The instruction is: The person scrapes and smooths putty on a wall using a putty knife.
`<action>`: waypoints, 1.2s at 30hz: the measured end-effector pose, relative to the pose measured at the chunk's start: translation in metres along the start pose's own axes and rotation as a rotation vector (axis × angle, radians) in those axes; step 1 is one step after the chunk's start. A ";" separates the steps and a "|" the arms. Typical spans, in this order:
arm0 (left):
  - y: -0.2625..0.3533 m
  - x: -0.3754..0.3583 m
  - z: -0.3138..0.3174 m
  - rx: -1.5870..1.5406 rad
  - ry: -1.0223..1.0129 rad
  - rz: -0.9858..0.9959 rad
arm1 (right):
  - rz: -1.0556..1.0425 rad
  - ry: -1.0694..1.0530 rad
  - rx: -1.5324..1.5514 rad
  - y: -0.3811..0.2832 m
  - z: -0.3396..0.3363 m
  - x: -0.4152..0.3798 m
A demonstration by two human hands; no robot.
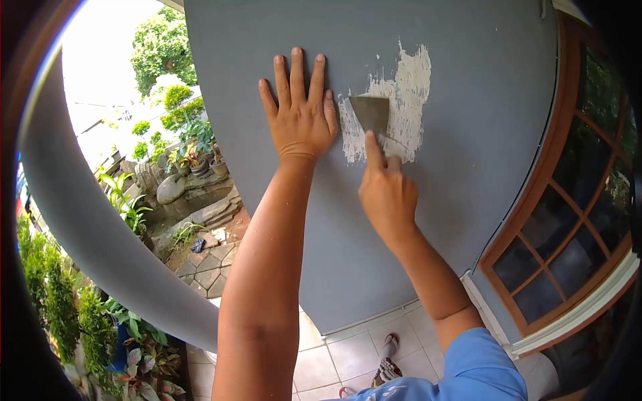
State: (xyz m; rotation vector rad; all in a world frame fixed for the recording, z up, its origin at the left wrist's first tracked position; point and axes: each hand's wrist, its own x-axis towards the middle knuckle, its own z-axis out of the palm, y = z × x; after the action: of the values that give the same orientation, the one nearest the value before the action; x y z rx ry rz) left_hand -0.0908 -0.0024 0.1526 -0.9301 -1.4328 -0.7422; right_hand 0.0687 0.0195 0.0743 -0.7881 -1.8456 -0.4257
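The left hand (299, 113) lies flat and empty on the grey wall (468, 100), bracing left of the white filler patch (408, 87); the right hand (386, 190) grips a scraper (372, 113) pressed against that patch.

Scraper (372, 112): I see a flat grey blade, pressed against the wall.
Filler patch (409, 93): white, rough-edged, smeared on grey wall (481, 100) around the blade.

Grey wall (468, 100) with a white filler patch (408, 87), brown window frame (535, 200), blue sleeve (481, 364)
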 end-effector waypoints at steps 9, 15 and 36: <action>-0.001 -0.001 0.001 -0.030 -0.001 -0.002 | 0.003 -0.124 0.010 0.003 0.000 -0.034; -0.001 -0.001 0.005 -0.025 0.007 0.014 | 0.004 -0.057 0.108 0.014 0.010 -0.036; -0.005 0.000 0.012 -0.040 0.107 0.076 | 0.351 -0.021 0.807 0.049 -0.020 -0.112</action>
State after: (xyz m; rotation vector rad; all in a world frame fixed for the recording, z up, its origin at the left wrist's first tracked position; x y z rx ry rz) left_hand -0.1008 0.0055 0.1516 -0.9561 -1.2864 -0.7554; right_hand 0.1437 0.0060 -0.0238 -0.5227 -1.6438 0.5322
